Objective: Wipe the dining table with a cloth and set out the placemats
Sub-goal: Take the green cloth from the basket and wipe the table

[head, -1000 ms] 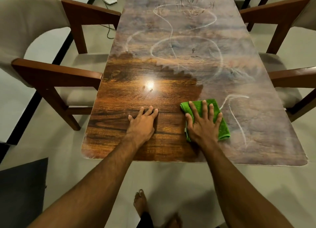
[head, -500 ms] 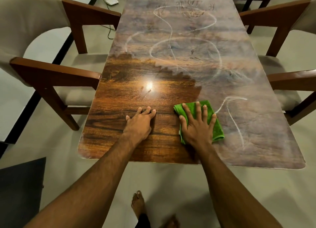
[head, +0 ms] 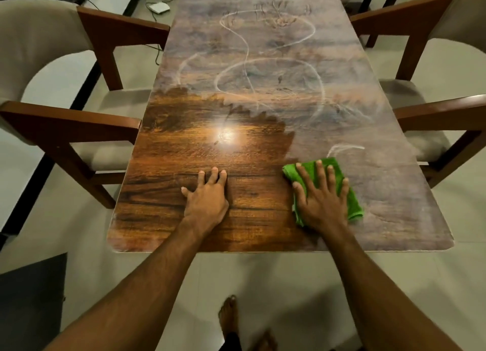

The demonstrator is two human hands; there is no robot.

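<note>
The right hand lies flat with fingers spread wide, pressing a folded green cloth onto the near right part of the dining table, at the edge between the clean glossy wood and the dusty haze. The left hand rests flat on the clean near side, fingers close together, holding nothing. White scrawled lines loop through the far dust, none readable as writing.
</note>
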